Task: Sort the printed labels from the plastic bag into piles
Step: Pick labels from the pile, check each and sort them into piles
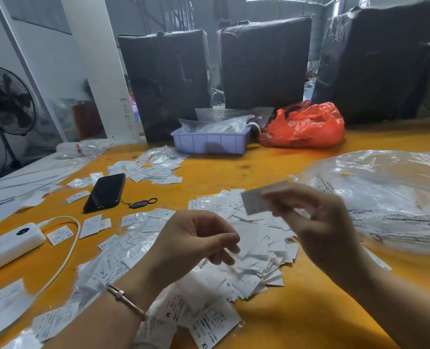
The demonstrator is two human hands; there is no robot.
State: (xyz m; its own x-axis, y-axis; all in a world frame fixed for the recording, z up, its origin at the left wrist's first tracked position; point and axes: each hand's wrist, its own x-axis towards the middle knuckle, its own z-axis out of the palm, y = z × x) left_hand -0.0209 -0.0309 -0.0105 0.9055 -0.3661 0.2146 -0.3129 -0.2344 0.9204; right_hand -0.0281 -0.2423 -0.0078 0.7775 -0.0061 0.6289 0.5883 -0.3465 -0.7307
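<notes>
My right hand [319, 222] is raised over the orange table [309, 311] and pinches one blurred printed label [256, 200] between thumb and fingers. My left hand [196, 243] hovers lower with its fingers curled on a small clear sleeve [234, 260], which is blurred. Under both hands lies a heap of bare white labels [256, 250]. Labels still in clear sleeves [123, 263] are spread to its left, some marked XS, S and M. A large clear plastic bag [385, 195] lies at the right.
A black phone [105, 191] and a white power bank [10, 245] with its cable lie at the left. More labels [156, 167] sit farther back. A blue tray [211, 143], a red bag [307, 127] and black wrapped bales [166, 79] stand behind.
</notes>
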